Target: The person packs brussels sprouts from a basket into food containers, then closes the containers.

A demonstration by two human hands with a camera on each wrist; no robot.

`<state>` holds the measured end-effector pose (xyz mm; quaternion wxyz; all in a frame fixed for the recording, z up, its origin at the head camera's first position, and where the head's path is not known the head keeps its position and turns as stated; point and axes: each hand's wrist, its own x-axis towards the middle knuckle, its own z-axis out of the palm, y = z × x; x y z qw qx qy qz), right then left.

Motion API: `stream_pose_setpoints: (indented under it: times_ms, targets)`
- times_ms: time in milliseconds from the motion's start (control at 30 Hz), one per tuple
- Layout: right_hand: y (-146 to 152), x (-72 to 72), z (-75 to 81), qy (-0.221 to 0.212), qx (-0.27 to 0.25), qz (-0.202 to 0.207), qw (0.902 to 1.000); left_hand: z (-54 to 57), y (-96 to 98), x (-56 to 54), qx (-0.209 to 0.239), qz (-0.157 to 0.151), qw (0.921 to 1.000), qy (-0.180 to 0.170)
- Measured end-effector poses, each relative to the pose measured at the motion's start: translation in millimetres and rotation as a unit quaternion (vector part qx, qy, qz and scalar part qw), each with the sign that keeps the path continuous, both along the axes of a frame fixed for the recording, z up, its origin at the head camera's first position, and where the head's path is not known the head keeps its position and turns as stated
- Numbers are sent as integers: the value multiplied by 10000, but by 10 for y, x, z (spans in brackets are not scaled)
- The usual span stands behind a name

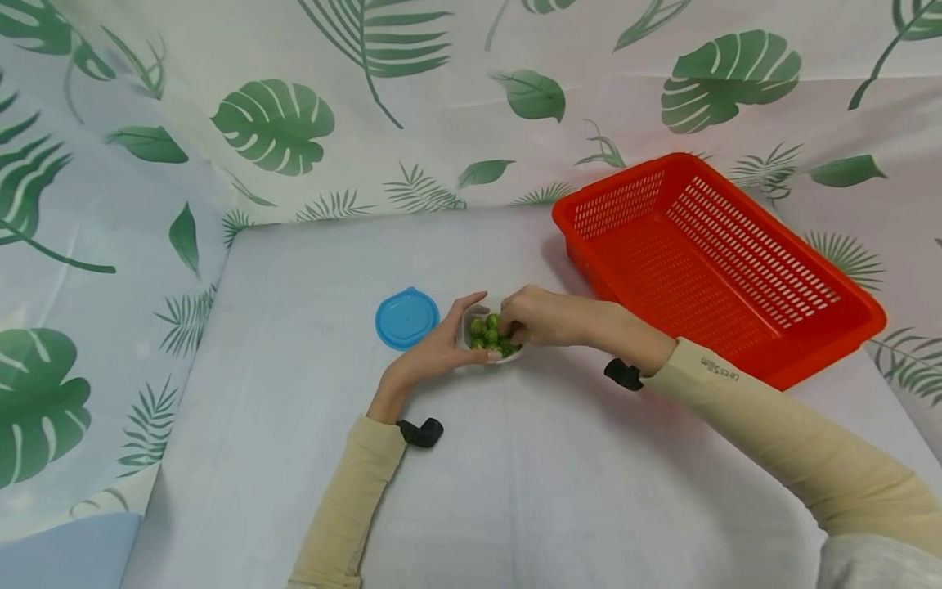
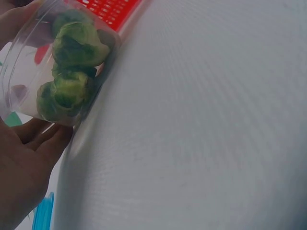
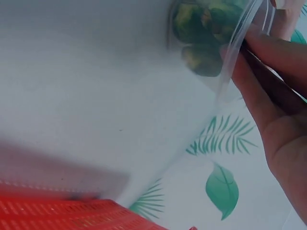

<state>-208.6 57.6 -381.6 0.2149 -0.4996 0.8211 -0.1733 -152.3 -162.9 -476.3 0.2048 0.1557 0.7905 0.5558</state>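
A small clear plastic container [image 2: 24, 72] of green Brussels sprouts [image 2: 72, 93] stands on the white tabletop. In the head view my left hand [image 1: 434, 348] holds it from the left, thumb on the near side and fingers on the far side. My right hand [image 1: 545, 317] reaches over its right side, fingers curled down among the sprouts [image 1: 486, 331]. The right wrist view shows the right fingers [image 3: 256, 91] inside the rim, against the sprouts [image 3: 201, 60]; the container wall partly blurs their tips. Left of the container lies a round blue lid [image 1: 407, 319], beside the left hand.
A large red perforated plastic basket [image 1: 662, 254] stands at the right, behind the right forearm, with no contents seen in it. Leaf-patterned cloth [image 1: 441, 164] rises behind the table and along its left side. Both wrists wear black camera straps.
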Motion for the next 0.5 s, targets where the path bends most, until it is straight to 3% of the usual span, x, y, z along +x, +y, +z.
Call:
stream_pose_setpoints:
  times_ms: [500]
  targets:
    - [-134, 25, -30, 221, 314, 204, 9991, 2, 2, -6, 9, -23, 10000, 25]
